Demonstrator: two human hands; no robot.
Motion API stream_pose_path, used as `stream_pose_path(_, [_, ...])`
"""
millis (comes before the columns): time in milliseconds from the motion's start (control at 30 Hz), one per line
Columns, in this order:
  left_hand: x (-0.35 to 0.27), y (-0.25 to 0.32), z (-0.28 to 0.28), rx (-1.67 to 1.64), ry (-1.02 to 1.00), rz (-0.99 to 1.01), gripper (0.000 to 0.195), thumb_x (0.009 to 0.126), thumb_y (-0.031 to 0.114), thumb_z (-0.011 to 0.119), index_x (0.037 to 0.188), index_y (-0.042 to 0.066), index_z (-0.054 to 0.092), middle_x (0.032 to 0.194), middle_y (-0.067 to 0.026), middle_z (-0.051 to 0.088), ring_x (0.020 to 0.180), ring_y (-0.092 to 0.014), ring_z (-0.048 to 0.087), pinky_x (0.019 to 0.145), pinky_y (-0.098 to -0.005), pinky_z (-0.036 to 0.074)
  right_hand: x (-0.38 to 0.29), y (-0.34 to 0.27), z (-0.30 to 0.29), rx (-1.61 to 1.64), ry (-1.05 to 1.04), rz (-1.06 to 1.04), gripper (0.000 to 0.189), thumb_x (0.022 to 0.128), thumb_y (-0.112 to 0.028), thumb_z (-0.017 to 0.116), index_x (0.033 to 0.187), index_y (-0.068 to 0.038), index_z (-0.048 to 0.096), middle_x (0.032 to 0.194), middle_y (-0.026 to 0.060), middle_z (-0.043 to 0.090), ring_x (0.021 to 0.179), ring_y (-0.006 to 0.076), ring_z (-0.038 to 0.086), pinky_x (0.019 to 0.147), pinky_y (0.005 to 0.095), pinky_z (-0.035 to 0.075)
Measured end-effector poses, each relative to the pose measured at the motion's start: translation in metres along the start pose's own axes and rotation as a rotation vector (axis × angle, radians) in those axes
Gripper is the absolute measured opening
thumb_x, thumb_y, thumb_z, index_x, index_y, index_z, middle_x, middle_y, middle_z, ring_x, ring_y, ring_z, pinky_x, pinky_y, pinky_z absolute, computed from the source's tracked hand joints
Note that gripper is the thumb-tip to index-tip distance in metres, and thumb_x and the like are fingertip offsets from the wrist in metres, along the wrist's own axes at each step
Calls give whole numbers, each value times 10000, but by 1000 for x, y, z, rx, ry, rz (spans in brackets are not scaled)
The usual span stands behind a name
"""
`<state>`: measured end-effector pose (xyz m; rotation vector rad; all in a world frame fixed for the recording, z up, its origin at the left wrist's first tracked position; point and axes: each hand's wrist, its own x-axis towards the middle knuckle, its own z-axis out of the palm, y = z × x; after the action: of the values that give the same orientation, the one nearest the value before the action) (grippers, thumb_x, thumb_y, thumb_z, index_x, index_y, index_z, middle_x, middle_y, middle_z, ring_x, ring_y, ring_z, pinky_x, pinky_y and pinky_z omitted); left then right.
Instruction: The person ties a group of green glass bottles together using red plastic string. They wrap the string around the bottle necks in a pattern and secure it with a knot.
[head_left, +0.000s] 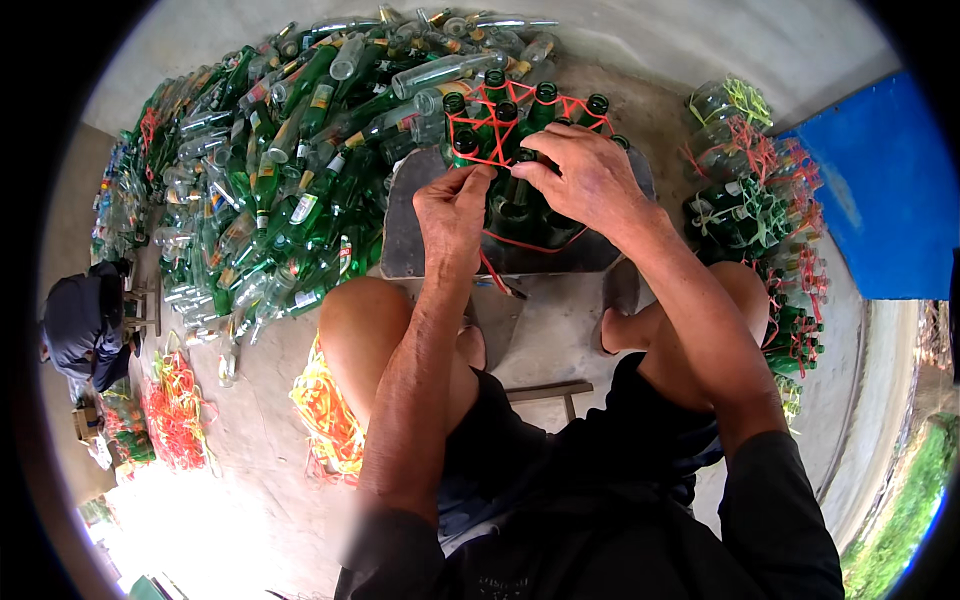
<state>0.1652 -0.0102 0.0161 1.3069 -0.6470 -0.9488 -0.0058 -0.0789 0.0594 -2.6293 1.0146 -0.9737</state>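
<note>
Several green glass bottles (545, 101) stand upright in a cluster on a dark low table (420, 225). Red plastic strapping (504, 120) runs between and around their necks, and another red band circles them lower down. At the near left of the cluster, my left hand (455, 202) pinches the red strapping between thumb and fingers. Bent over the bottle necks at the near right is my right hand (585, 169), its thumb and index finger by a neck; whether it grips the strap is unclear. A loose red strap end hangs over the table's near edge.
A large heap of loose glass bottles (300, 165) lies at the left. Tied bottle bundles (739, 202) line the right side beside a blue panel (870, 180). Piles of red and yellow strapping (326, 409) rest on the floor. Another person (84, 326) is at the far left.
</note>
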Motion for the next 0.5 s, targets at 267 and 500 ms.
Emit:
stream_pose_path(267, [-4,9,-4,29,-11,-56,160,909,103,740,973,-26,809,719,53,618,604,-34,429,537,-258,312,-2,-2,-2,7,11,25,272,851,-297,800,989,-77,718,903,84,703,890,329,702,765,462,569])
stream_pose_path(500, [-10,20,-5,-18,-11,-153,174,907,131,759,986,-21,788,642,73,526,497,-23,363,454,-236,245,-10,-12,0,-121,105,-15,267,830,-233,812,1025,-85,707,975,67,646,938,304,656,816,437,538])
